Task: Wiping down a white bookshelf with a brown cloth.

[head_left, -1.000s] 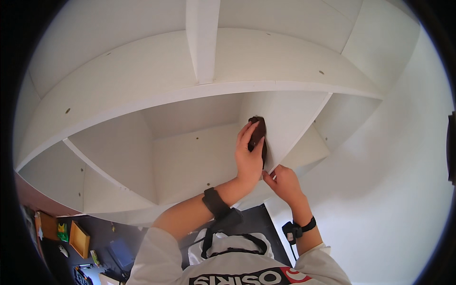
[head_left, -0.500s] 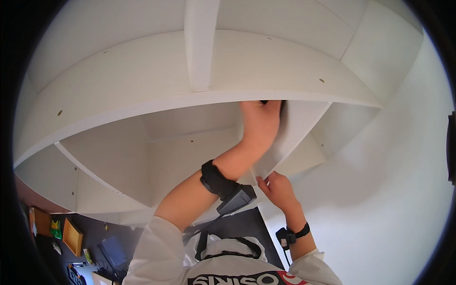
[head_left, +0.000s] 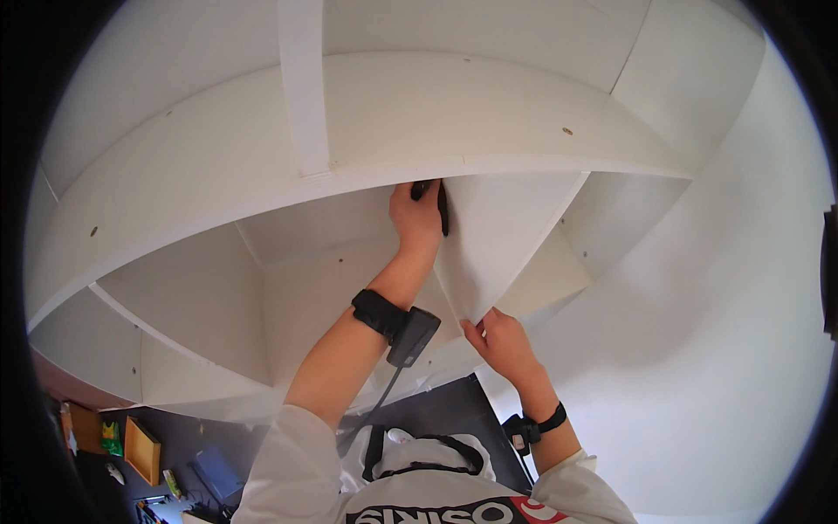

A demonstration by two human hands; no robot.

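My left hand (head_left: pixel 415 210) reaches up into the middle compartment of a white curved shelf unit (head_left: pixel 419 113), just under its upper board, and grips a dark brown object (head_left: pixel 442 211) against the upright divider (head_left: pixel 497 227). Part of that object is hidden by my fingers and the board. Lower on the right, my right hand (head_left: pixel 496 332) has its fingers curled round the front edge of the same divider near its bottom end. Black straps with small dark devices circle both my forearms.
A smaller side compartment (head_left: pixel 620 218) lies right of the divider, another (head_left: pixel 83 349) at far left. A white wall (head_left: pixel 716 375) fills the right. Below left, a wooden tray (head_left: pixel 142 451), a green packet (head_left: pixel 111 437) and a laptop (head_left: pixel 209 476) rest on a dark surface (head_left: pixel 179 428).
My left hand has moved upward along the divider with the dark object, to just under the upper board. My right hand stays on the divider's edge, slightly shifted.
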